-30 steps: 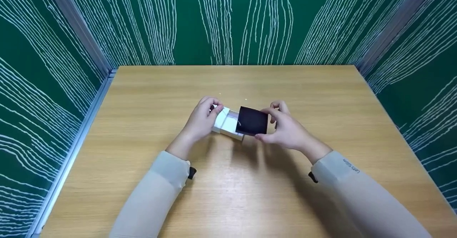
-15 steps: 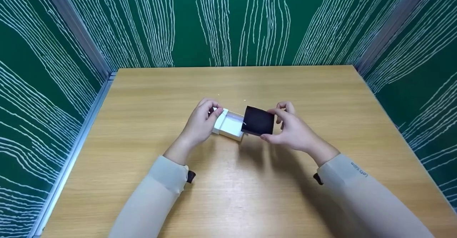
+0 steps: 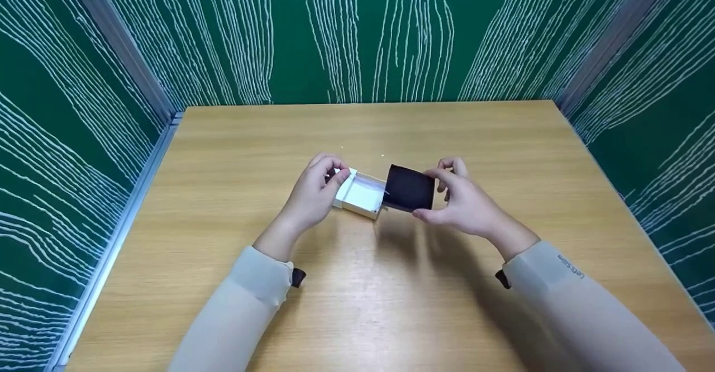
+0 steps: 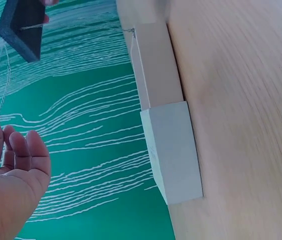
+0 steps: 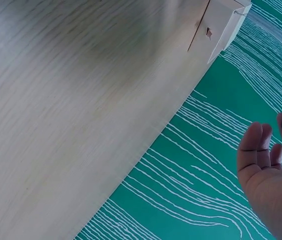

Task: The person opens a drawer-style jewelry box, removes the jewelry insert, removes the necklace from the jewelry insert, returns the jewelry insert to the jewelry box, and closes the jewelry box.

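Note:
My left hand (image 3: 313, 190) pinches the end of a thin chain (image 4: 3, 92), apparently a necklace, between thumb and index finger. The chain runs up to a black square pad (image 3: 409, 189), which my right hand (image 3: 462, 201) grips by its right edge, thumb below and fingers above. The pad is tilted and raised above the table. Between my hands a white box (image 4: 176, 150) lies on the table, its shallow tray (image 3: 363, 193) slid out to the right of the sleeve. A bit of chain reaches from the pad to the tray's far end.
The wooden table (image 3: 357, 305) has green walls (image 3: 290, 37) with white wavy lines at its back and sides. Two tiny pale specks lie on the table behind the box. A metal rail (image 3: 111, 260) runs along the left edge.
My right hand has moved to the right with the black pad, which is now farther from the tray and uncovers more of it. The left hand has stayed nearly in place.

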A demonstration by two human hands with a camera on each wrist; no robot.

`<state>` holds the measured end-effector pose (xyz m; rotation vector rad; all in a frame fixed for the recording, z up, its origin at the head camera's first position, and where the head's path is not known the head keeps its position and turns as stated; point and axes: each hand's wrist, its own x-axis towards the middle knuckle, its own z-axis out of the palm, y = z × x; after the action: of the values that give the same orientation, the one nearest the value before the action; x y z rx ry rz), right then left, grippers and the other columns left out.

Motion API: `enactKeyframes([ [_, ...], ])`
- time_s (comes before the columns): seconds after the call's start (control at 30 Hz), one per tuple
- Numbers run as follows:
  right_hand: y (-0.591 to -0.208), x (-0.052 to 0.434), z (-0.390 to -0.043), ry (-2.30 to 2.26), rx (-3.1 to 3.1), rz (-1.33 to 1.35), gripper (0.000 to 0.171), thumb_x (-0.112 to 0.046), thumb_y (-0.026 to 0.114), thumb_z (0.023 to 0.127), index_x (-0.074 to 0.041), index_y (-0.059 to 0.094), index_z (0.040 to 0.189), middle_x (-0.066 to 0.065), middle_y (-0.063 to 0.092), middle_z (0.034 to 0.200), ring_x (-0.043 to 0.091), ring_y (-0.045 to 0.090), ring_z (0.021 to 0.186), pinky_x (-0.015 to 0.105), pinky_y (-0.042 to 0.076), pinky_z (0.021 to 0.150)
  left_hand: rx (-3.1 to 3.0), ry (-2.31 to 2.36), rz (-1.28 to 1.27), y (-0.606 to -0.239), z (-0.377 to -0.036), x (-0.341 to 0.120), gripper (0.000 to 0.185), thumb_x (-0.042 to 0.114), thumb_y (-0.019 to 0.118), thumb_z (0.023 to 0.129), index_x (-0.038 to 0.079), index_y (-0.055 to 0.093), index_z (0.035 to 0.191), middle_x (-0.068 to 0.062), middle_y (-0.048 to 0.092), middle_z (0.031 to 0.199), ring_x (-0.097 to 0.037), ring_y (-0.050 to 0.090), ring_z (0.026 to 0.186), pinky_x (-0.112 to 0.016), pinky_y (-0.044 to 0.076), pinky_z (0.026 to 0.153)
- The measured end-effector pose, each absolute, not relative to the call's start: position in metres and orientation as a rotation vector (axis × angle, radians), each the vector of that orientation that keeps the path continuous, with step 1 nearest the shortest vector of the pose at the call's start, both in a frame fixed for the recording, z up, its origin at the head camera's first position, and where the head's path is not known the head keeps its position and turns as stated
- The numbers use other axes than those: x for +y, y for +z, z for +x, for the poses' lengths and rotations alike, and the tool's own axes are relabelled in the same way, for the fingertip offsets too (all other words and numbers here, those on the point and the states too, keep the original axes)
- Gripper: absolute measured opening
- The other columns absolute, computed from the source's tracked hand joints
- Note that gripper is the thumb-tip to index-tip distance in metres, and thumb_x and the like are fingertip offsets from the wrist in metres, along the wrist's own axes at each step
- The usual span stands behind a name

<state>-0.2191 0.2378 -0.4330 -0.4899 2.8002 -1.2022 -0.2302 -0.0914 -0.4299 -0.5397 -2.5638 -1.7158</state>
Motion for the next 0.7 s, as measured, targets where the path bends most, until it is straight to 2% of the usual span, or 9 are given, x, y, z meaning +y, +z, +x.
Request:
enactKeyframes([
  [0.4, -0.426, 0.252, -0.213, -1.139, 2.839, -0.473, 0.076, -0.036, 0.097, 0.087, -0.008, 0.066, 0.151, 0.011, 0.034, 0.147, 0.026, 0.052, 0.114, 0.032, 0.046, 0.088, -2.542, -1.73, -0.592, -0.42, -0.221, -0.086, 0.023, 0.022, 0.058, 0.12, 0.002, 0.068, 0.123, -0.006, 0.059, 0.134, -0.022, 0.055, 0.118, -0.037, 0.05, 0.1],
  [0.7, -0.428, 0.262, -0.21, -1.184, 2.852, -0.485, 0.073, -0.032, 0.099, 0.086, -0.007, 0.068, 0.148, 0.012, 0.035, 0.143, 0.029, 0.053, 0.113, 0.029, 0.045, 0.087, -2.552, -1.739, -0.592, -0.42, -0.216, -0.082, 0.021, 0.021, 0.059, 0.119, 0.003, 0.069, 0.125, -0.006, 0.059, 0.135, -0.023, 0.055, 0.123, -0.038, 0.052, 0.104],
])
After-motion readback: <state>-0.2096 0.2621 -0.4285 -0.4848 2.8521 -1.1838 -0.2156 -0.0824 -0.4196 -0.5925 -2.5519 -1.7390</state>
